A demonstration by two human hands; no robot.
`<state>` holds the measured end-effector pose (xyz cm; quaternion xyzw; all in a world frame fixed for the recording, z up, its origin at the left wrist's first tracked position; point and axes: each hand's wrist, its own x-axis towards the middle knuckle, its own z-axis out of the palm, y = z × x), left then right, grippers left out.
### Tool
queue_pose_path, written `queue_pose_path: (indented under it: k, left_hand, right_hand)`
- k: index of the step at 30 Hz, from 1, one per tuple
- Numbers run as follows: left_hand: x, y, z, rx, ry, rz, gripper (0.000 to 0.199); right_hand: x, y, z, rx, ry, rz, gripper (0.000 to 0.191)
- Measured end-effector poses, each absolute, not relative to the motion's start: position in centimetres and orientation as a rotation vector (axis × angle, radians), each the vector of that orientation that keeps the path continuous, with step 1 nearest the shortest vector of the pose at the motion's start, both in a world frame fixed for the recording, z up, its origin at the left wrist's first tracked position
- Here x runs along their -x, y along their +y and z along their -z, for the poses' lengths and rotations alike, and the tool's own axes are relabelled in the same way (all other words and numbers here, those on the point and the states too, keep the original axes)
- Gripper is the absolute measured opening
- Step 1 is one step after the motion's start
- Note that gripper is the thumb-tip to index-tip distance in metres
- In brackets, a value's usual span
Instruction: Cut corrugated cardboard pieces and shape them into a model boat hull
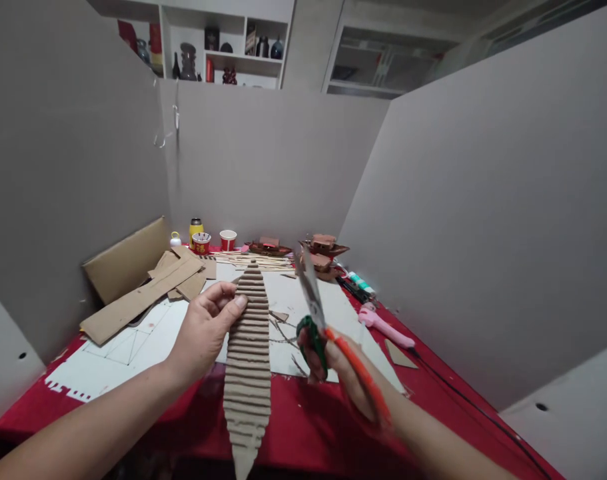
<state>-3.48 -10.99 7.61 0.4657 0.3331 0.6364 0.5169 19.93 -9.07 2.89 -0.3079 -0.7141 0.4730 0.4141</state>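
Observation:
A long strip of corrugated cardboard [248, 373], pointed at both ends with its ridges running crosswise, is pinched by my left hand [210, 323] along its upper left edge. My right hand [340, 367] grips a pair of scissors [313, 300] with one green and one orange handle loop. The scissor blades point up and away, look slightly parted and blurred, and are apart from the strip. Thin cardboard scraps [283, 327] lie on the white paper between my hands.
Cardboard pieces [148, 293] are piled at the left beside a paper with drawn lines [118, 350]. Small model boats [323, 247], thin sticks [253, 259], paper cups [228, 239] and a yellow bottle [196, 230] stand behind. A pink glue gun [386, 325] with a cord lies right. Grey panels [263, 153] surround the red-covered table.

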Motion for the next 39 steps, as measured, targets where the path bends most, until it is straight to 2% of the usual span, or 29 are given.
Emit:
queue_pose_path:
  k: [5,10,21,39]
  left_hand:
    - [2.3,-11.1,-8.0,-1.141,0.768,-1.61,0.023]
    - [1.1,-11.2,-8.5,-1.217,0.748,-1.627,0.016]
    - [-0.2,-10.6,-7.8,-1.233,0.71,-1.654,0.01]
    - [-0.2,-9.8,-7.8,-1.165,0.694,-1.622,0.012]
  right_hand:
    - [-19.9,-10.0,-1.8,0.803,-2.067,-0.985,0.041]
    - [-19.6,-10.5,-2.3,0.788,-2.108,-0.867,0.041]
    - [-19.9,-10.1,-2.1,0.821,-2.121,-0.805,0.037]
    - [-19.5,-10.2,-1.7,0.792,-2.053,-0.903,0.046]
